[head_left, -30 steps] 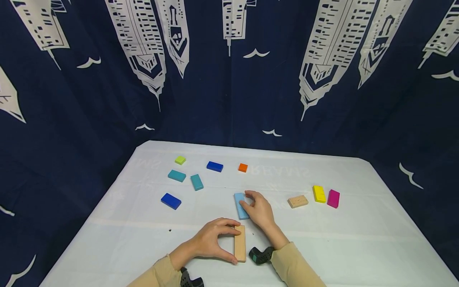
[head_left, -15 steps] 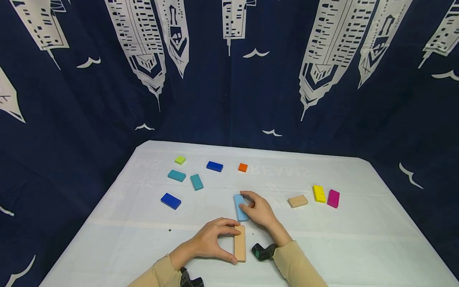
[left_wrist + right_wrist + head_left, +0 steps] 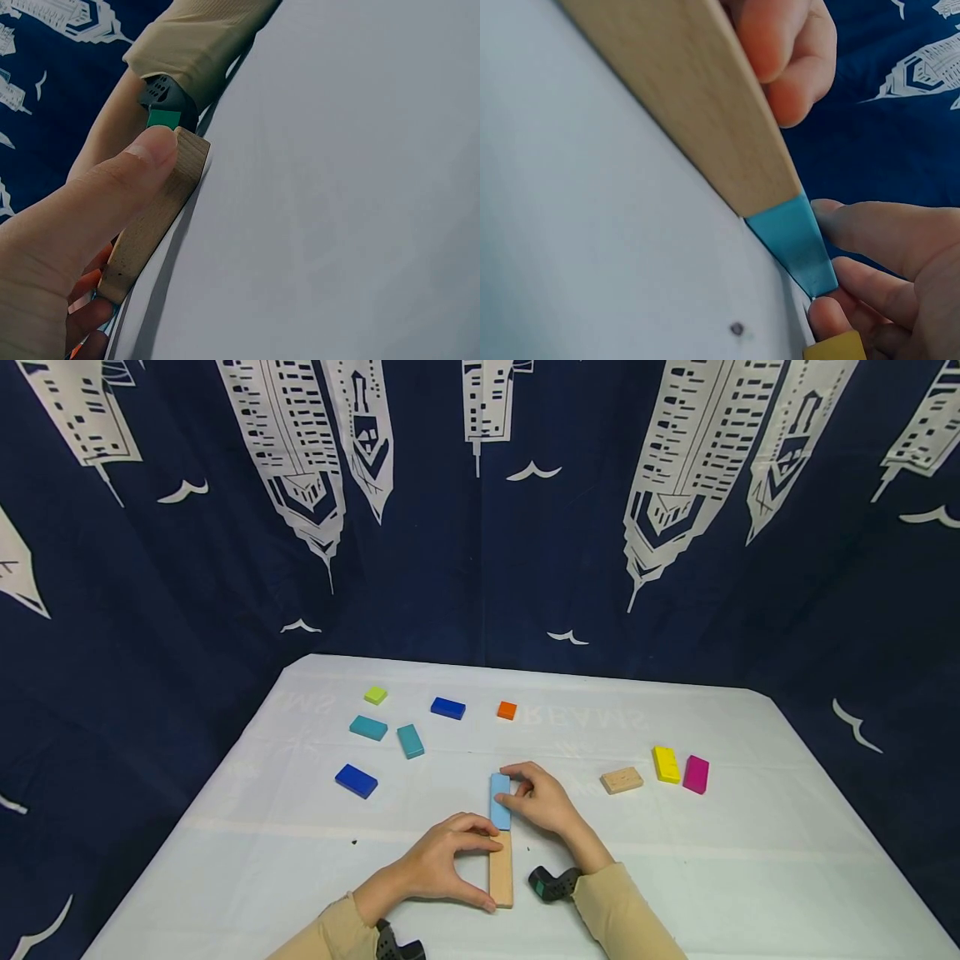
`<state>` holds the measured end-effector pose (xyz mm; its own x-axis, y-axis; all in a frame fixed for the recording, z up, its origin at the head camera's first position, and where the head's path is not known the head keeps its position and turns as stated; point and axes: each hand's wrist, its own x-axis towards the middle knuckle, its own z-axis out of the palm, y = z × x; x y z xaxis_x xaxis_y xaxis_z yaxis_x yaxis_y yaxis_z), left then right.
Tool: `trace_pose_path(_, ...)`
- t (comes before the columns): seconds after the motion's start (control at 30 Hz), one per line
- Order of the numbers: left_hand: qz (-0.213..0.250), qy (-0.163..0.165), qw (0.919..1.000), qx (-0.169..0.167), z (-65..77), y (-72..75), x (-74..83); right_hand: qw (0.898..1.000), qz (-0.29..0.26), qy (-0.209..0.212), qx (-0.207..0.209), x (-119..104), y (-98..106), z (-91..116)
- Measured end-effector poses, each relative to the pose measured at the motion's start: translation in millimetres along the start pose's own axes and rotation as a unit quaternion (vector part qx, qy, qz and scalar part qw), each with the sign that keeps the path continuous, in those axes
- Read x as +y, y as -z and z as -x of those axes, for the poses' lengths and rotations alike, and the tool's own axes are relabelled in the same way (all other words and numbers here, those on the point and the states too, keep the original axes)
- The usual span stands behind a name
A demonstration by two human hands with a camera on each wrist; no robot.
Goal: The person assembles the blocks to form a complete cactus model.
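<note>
A long plain wooden block (image 3: pixel 500 878) lies flat on the white table, its length pointing away from me. My left hand (image 3: pixel 450 860) holds it, thumb at the near end and fingertips by the far end. Just beyond it, a light blue block (image 3: pixel 500 802) lines up end to end with the wood. Its far end and side are pinched by my right hand (image 3: pixel 543 797). In the right wrist view the blue block (image 3: pixel 795 244) meets the end of the wooden block (image 3: pixel 682 97) with no visible gap. The left wrist view shows my thumb on the wooden block (image 3: pixel 154 225).
To the back left lie a lime block (image 3: pixel 376 695), two teal blocks (image 3: pixel 410 741), two dark blue blocks (image 3: pixel 356 781) and an orange block (image 3: pixel 507 710). On the right are a short wooden block (image 3: pixel 622 780), a yellow block (image 3: pixel 666 764) and a magenta block (image 3: pixel 696 774).
My right hand has drawn the light blue block toward me and straightened it, bringing it against the far end of the wooden block. The left hand stays in place.
</note>
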<state>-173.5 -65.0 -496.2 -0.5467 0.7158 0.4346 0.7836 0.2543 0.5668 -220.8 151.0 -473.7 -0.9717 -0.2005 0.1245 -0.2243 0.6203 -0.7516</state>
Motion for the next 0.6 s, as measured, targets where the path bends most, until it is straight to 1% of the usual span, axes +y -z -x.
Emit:
trace_pose_path(0.1,0.004,0.003,1.0000,-0.001,0.2,0.2,0.0,1.000,-0.004,0.010,-0.007,1.5,0.5,0.0)
trace_pose_path(0.33,0.007,-0.009,0.9999,0.005,0.7,-0.6,-0.3,0.998,-0.016,0.041,-0.033,4.2,5.5,0.7)
trace_pose_path(0.37,0.013,-0.006,0.9999,0.004,0.8,-0.6,-0.2,0.998,-0.018,0.044,-0.037,4.6,6.4,0.8)
trace_pose_path(0.53,0.031,0.003,0.9995,0.001,0.7,-0.8,0.1,0.997,-0.026,0.054,-0.050,6.7,9.5,1.0)
trace_pose_path(0.6,0.024,-0.004,0.9997,0.005,0.5,-0.9,0.0,0.997,-0.028,0.055,-0.054,7.4,9.8,0.8)
